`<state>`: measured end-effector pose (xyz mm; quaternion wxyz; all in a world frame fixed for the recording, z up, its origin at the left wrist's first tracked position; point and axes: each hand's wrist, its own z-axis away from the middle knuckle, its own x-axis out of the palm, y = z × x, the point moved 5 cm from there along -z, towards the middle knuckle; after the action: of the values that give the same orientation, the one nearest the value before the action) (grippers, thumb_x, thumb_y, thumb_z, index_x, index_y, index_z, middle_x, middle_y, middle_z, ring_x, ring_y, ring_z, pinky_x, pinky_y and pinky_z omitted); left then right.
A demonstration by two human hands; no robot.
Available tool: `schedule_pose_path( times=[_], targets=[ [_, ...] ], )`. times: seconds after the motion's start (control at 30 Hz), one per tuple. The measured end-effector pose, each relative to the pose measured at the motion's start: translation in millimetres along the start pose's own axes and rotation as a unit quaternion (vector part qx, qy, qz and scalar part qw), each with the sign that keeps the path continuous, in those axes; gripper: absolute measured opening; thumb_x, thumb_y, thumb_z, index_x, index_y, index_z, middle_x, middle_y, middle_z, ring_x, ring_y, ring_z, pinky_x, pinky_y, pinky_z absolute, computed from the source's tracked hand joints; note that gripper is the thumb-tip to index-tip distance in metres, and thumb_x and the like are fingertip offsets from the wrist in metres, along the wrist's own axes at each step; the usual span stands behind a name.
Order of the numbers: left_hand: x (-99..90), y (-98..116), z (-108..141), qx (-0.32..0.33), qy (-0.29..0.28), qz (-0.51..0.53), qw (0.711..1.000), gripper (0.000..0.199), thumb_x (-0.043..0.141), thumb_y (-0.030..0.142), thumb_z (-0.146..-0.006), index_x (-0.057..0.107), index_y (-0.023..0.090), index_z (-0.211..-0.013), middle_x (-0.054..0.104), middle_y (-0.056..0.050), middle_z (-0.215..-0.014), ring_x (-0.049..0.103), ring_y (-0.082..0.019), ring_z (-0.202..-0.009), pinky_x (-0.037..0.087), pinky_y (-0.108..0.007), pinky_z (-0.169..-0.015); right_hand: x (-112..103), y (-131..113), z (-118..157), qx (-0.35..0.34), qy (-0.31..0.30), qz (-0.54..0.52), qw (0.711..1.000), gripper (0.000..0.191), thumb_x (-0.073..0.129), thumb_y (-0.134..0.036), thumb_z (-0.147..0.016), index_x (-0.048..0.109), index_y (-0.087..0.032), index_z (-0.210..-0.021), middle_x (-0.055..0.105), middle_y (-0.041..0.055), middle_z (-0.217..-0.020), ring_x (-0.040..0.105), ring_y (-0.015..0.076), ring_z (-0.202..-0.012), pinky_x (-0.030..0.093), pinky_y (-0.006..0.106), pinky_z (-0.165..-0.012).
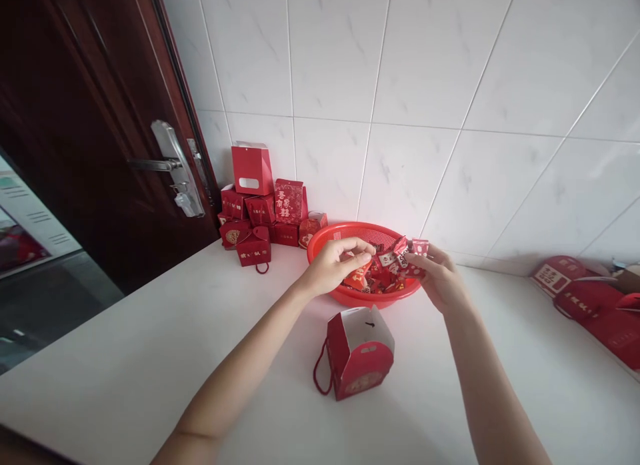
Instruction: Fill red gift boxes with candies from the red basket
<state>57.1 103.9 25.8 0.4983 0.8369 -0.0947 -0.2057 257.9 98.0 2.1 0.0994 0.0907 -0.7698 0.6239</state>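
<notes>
Sweets are at the red basket, past the open box nearest me. Box: prob. light, stiff card, crushable; best by side walls or cord; gold print too blurred. My L hand pinches an orange-red packet, gold lettering, unreadable. R hand grasps sweets w/ dotted wraps over the basket: prob. light, slick, crinkly; take by wrapper ends. Far R, box shows 囍. Back L, upright box reads 吾, 有家, 囍; no brand legible.
</notes>
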Motion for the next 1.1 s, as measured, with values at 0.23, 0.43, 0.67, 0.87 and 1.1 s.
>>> schedule_pose_path(
  times=[0.23,0.43,0.67,0.87,1.1],
  targets=[
    [12.8,1,1,0.003,-0.007,0.001,1.000,0.038,0.067,0.052,-0.088,0.076,0.015,-0.088,0.073,-0.005,-0.083,0.066,-0.016,-0.073,0.054,-0.028,-0.071,17,-10,33,-0.019,0.007,0.108,0.994,0.036,0.089,-0.041,-0.061,0.074,-0.018,-0.084,0.077,0.0063,-0.078,0.071,0.0232,-0.071,0.057,0.036,-0.063],
    [8.7,-9,0,-0.072,0.004,0.049,0.996,0.027,0.066,0.038,-0.084,0.081,0.016,-0.088,0.076,-0.008,-0.096,0.069,-0.020,-0.086,0.056,-0.032,-0.082,16,-3,33,-0.033,0.037,0.113,0.992,0.035,0.088,-0.040,-0.060,0.074,-0.018,-0.084,0.076,0.0040,-0.075,0.069,0.0202,-0.066,0.054,0.031,-0.057],
    [7.0,-14,2,-0.104,-0.009,0.110,0.989,0.039,0.075,0.021,-0.072,0.076,0.017,-0.110,0.070,-0.010,-0.122,0.068,-0.022,-0.097,0.058,-0.034,-0.083,7,7,26,-0.024,0.079,0.095,0.992,0.034,0.088,-0.042,-0.060,0.072,-0.019,-0.079,0.074,0.0027,-0.070,0.069,0.0201,-0.064,0.059,0.034,-0.059],
    [13.1,-19,0,-0.096,-0.003,0.101,0.990,0.035,0.077,0.022,-0.071,0.075,0.016,-0.105,0.073,-0.008,-0.106,0.070,-0.022,-0.095,0.056,-0.037,-0.088,9,22,22,0.000,0.066,0.047,0.997,0.038,0.090,-0.043,-0.057,0.070,-0.021,-0.081,0.076,0.0038,-0.079,0.073,0.0244,-0.080,0.064,0.041,-0.071],
    [15.3,-28,-3,-0.068,0.039,0.169,0.982,0.038,0.081,0.024,-0.069,0.073,0.017,-0.105,0.074,-0.008,-0.110,0.069,-0.026,-0.104,0.056,-0.039,-0.090,15,31,22,0.000,0.066,0.061,0.996,0.035,0.088,-0.044,-0.060,0.070,-0.020,-0.078,0.075,0.0034,-0.074,0.070,0.0215,-0.068,0.060,0.036,-0.065]
  ],
)
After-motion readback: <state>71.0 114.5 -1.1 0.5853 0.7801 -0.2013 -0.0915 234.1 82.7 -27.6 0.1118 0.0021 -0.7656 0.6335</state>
